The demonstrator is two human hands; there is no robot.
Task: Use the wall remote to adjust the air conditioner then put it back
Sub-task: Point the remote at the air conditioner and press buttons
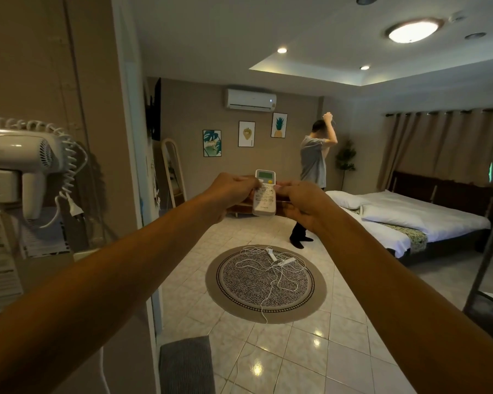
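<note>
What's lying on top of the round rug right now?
A tangle of white cables with two white power strips lies on the round rug. Nothing else sits on it; the floor beneath the rug is covered.

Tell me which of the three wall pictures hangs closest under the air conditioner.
The pineapple picture, rightmost and highest of the three, hangs just below the air conditioner's right end. The strawberry picture and leaf picture hang lower, further left.

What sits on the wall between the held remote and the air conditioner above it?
In the head view, between the remote and air conditioner hang framed prints; otherwise bare wall.
</note>
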